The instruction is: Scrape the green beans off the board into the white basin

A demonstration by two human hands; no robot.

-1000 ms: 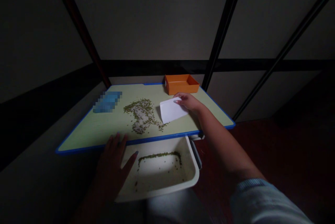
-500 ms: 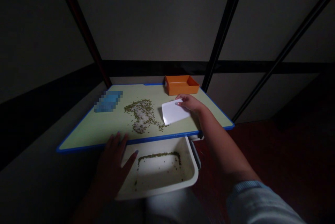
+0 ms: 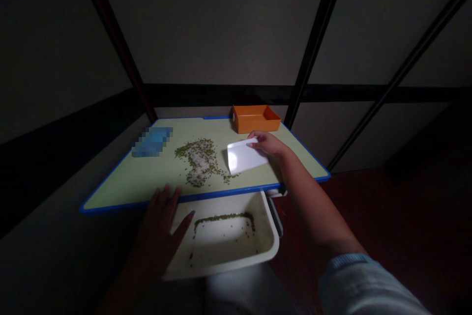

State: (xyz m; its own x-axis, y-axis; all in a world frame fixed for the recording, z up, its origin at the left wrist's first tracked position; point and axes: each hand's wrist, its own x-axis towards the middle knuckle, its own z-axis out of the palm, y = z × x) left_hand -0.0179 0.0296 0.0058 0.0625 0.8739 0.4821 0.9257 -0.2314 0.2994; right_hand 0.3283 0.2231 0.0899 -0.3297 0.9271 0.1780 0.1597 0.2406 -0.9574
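Note:
My right hand [image 3: 266,143] grips a flat white plastic card or sheet [image 3: 245,157] by its far right edge, tilted over the pale green tabletop. Left of the sheet lies a spread of green beans mixed with white grains [image 3: 199,160], with a few beans by the sheet's lower edge. My left hand [image 3: 162,221] has its fingers apart, fingertips at the table's blue front edge and thumb over the white tub [image 3: 273,251]. Small green beans line the far and side edges of the tub's floor, with a few scattered across it.
An orange open box [image 3: 254,124] stands at the table's back right. On the left is a blurred-out blue item [image 3: 152,142]. The table [image 3: 140,185] has a raised blue rim, and panelled walls stand close behind it and at the left.
The white sheet has tilted slightly, and a bright glare now shows on its left part. My left hand has stayed in place.

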